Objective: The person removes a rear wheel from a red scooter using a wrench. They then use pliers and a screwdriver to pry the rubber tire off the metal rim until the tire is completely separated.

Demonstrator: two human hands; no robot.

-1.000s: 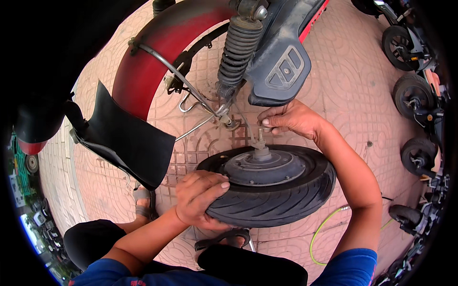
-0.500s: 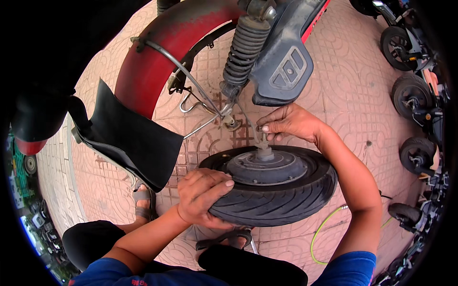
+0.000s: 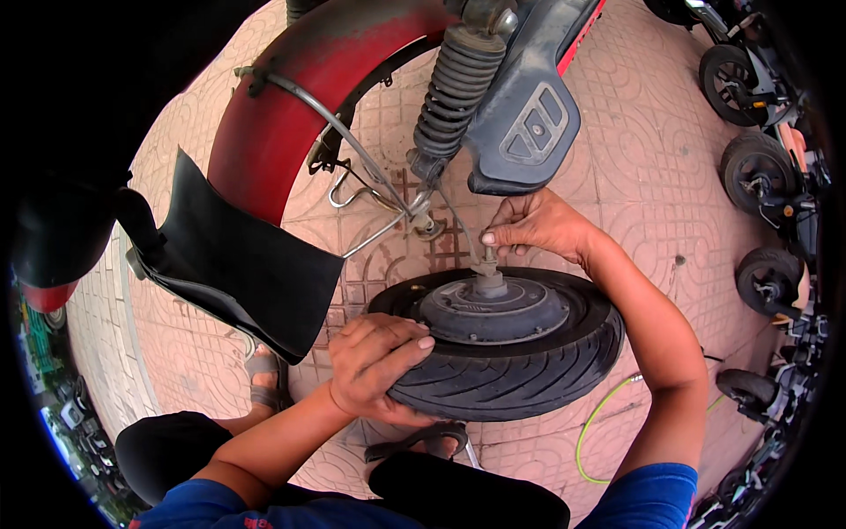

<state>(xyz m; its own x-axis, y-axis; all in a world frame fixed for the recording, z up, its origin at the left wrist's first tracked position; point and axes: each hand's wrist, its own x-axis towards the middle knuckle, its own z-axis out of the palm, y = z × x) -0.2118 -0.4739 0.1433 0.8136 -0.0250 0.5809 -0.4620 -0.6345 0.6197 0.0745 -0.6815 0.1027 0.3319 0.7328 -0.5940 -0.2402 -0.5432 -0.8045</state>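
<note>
My left hand (image 3: 374,361) is wrapped round the left side of a scooter wheel (image 3: 507,388), thumb on top and fingers under the black treaded tyre. The wheel lies tilted, its dark hub motor (image 3: 493,313) facing up. From the hub's centre rises an axle (image 3: 490,264) with a cable running to it. Thumb and fingers of my right hand (image 3: 529,225) pinch together at the axle's upper end; whatever small part they hold is hidden behind them. Above stands the scooter's rear, with a red mudguard (image 3: 251,159), a black shock absorber (image 3: 456,93) and a grey cover (image 3: 529,132).
A black flap (image 3: 256,273) hangs at the left of the mudguard, close to my left arm. Bent metal stays (image 3: 352,141) reach down near the axle. On the tiled ground (image 3: 652,203) lies a green hose (image 3: 592,432). Several parked scooters (image 3: 762,172) line the right side.
My right fingers have shifted slightly at the axle's end, and a dark round part beside the thumb no longer shows. Hardly moved, the wheel stays in my left hand.
</note>
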